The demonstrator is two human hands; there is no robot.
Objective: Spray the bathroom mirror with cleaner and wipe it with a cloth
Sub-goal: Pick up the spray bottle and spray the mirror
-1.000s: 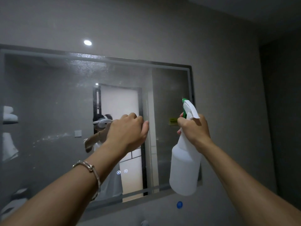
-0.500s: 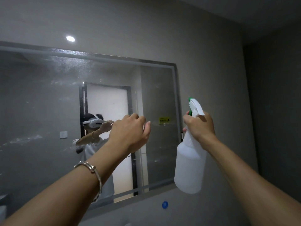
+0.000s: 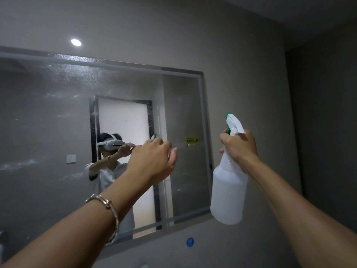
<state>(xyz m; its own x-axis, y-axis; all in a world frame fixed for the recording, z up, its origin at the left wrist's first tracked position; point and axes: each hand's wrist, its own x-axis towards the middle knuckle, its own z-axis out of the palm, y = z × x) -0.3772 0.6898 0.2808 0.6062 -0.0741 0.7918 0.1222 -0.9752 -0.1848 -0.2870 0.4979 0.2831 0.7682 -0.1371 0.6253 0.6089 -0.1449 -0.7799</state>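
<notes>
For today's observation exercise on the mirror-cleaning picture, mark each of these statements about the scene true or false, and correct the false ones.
1. The right hand holds a white spray bottle with a green nozzle. True.
2. The left hand presses a cloth flat on the mirror. False: no cloth shows in that hand; it is curled, raised in front of the glass.
3. Spray droplets speckle the upper part of the mirror. True.
4. A silver bracelet sits on the right wrist. False: it is on the left wrist.
5. A red sticker is on the wall below the mirror. False: the round sticker there is blue.
</notes>
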